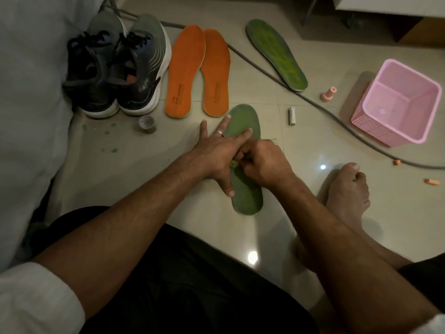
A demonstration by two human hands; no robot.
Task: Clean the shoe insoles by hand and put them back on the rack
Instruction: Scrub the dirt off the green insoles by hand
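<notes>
A green insole [248,196] lies flat on the tiled floor in front of me. My left hand [216,150] presses it down with straight, spread fingers and wears a ring. My right hand [262,162] has its fingers curled and pinches a small green bit [233,163] at the insole's middle. A second green insole [277,54] lies further back. Two orange insoles [185,71] lie side by side next to a pair of dark sneakers [115,68].
A pink mesh basket [397,102] stands at the right, a grey hose [337,119] running past it. A battery [292,116], a small pink bottle [328,94], a small jar [147,124] and orange bits [432,181] lie about. My bare foot [349,189] rests right of the insole.
</notes>
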